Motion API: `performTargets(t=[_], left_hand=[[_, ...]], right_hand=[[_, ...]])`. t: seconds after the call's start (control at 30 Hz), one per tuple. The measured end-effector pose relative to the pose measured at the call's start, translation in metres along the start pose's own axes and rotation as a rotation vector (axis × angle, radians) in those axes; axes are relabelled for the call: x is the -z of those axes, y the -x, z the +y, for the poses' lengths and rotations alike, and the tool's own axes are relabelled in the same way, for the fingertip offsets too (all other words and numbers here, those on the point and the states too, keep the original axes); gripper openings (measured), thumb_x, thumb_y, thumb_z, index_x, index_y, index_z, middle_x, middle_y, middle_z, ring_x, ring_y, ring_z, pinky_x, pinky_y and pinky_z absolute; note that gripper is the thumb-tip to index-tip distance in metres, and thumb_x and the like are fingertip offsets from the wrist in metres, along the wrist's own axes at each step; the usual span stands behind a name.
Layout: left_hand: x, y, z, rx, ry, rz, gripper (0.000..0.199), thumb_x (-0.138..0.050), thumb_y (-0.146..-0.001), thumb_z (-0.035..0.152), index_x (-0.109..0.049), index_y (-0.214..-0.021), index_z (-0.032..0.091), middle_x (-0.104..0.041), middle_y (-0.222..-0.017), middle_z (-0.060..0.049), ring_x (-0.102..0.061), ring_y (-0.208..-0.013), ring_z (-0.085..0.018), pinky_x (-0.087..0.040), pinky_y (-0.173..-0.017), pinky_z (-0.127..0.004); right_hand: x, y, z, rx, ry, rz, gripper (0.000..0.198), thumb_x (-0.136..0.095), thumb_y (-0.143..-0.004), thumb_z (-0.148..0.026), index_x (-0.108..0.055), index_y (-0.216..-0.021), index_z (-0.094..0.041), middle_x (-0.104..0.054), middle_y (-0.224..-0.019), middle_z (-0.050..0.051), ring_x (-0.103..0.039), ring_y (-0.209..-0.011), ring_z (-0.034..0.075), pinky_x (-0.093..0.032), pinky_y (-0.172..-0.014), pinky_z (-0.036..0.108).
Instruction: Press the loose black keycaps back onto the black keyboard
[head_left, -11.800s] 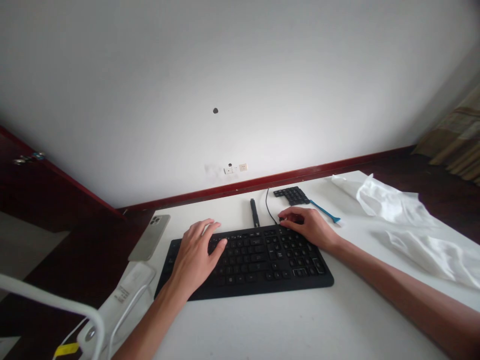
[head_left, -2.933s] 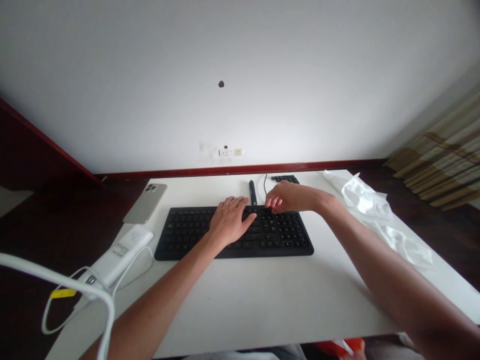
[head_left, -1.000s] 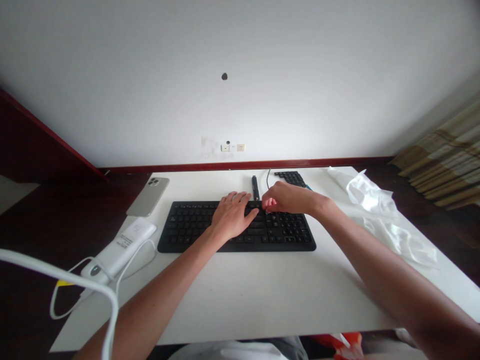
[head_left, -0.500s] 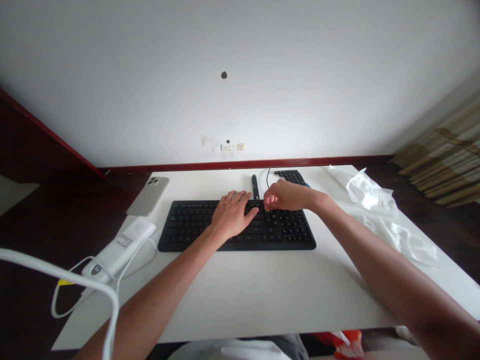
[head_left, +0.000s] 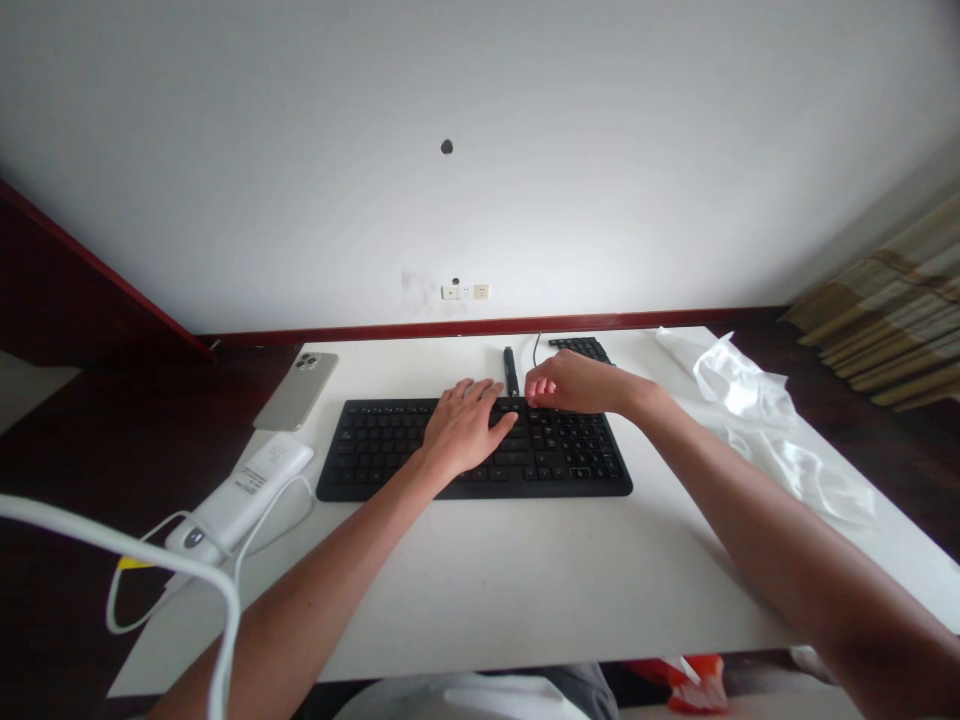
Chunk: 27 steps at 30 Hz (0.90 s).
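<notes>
A black full-size keyboard [head_left: 382, 455] lies flat across the white table. My left hand [head_left: 465, 425] rests palm down over its middle, fingers stretched and thumb out to the side. At the keyboard's far edge, right of centre, my right hand [head_left: 566, 382] is bent over with its fingers curled together. Its fingertips touch or nearly touch the upper keys, and whatever may be between them is hidden. Just behind the keyboard a black marker-like stick [head_left: 511, 371] points away from me. Past my right hand lies a black piece with keys [head_left: 581, 347], partly covered by that hand.
A phone [head_left: 297, 390] lies face down at the left. Nearer me are a white power bank-like device [head_left: 244, 490] and a thick white cable [head_left: 150, 548]. Crumpled white plastic [head_left: 746, 385] covers the table's right side. A thin dark cable [head_left: 535, 348] runs toward the back edge.
My right hand has shifted very slightly up and left, its fingers still curled at the keyboard's far edge. My left hand stays where it was.
</notes>
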<state>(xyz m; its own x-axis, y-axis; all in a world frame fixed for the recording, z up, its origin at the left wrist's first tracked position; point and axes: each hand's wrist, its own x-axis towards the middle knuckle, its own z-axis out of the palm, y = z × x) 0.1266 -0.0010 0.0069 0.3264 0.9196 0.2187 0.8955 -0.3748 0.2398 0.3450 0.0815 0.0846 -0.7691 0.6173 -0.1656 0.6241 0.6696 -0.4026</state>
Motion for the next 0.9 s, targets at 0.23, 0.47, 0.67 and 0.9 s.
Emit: performTargets(t=[0.23,0.47,0.67,0.9], left_hand=[[0.000,0.000,-0.001,-0.005,0.002,0.003,0.055,-0.037,-0.106,0.055,-0.055,-0.146,0.021,-0.058,-0.151,-0.009,-0.048,-0.140,-0.033,-0.040,-0.115,-0.051],[-0.002,0.000,0.000,-0.006,-0.005,0.012,0.054,-0.040,-0.106,0.053,-0.055,-0.145,0.020,-0.058,-0.151,-0.009,-0.048,-0.139,-0.032,-0.040,-0.115,-0.050],[-0.001,0.000,0.000,-0.003,-0.006,0.005,0.054,-0.040,-0.106,0.053,-0.055,-0.146,0.020,-0.057,-0.151,-0.009,-0.048,-0.140,-0.032,-0.040,-0.116,-0.051],[0.000,0.000,0.000,0.002,0.002,0.000,0.054,-0.038,-0.106,0.054,-0.054,-0.146,0.021,-0.057,-0.152,-0.009,-0.047,-0.141,-0.032,-0.038,-0.117,-0.050]], right_hand=[[0.006,0.005,-0.003,0.034,-0.073,-0.003,0.013,-0.065,-0.088,-0.023,-0.077,-0.090,-0.023,-0.079,-0.088,0.002,-0.073,-0.083,0.019,-0.052,-0.073,0.027],[-0.003,0.000,-0.004,0.055,-0.095,-0.085,0.009,-0.071,-0.085,-0.024,-0.079,-0.089,-0.023,-0.078,-0.085,0.001,-0.072,-0.081,0.018,-0.051,-0.072,0.026],[-0.005,0.000,-0.004,0.022,-0.078,-0.088,0.012,-0.068,-0.084,-0.020,-0.078,-0.089,-0.022,-0.078,-0.087,0.001,-0.073,-0.083,0.019,-0.053,-0.073,0.026],[0.000,0.002,0.000,0.032,-0.148,-0.099,0.019,-0.067,-0.086,-0.021,-0.079,-0.100,-0.021,-0.080,-0.097,0.003,-0.074,-0.092,0.019,-0.056,-0.082,0.027]])
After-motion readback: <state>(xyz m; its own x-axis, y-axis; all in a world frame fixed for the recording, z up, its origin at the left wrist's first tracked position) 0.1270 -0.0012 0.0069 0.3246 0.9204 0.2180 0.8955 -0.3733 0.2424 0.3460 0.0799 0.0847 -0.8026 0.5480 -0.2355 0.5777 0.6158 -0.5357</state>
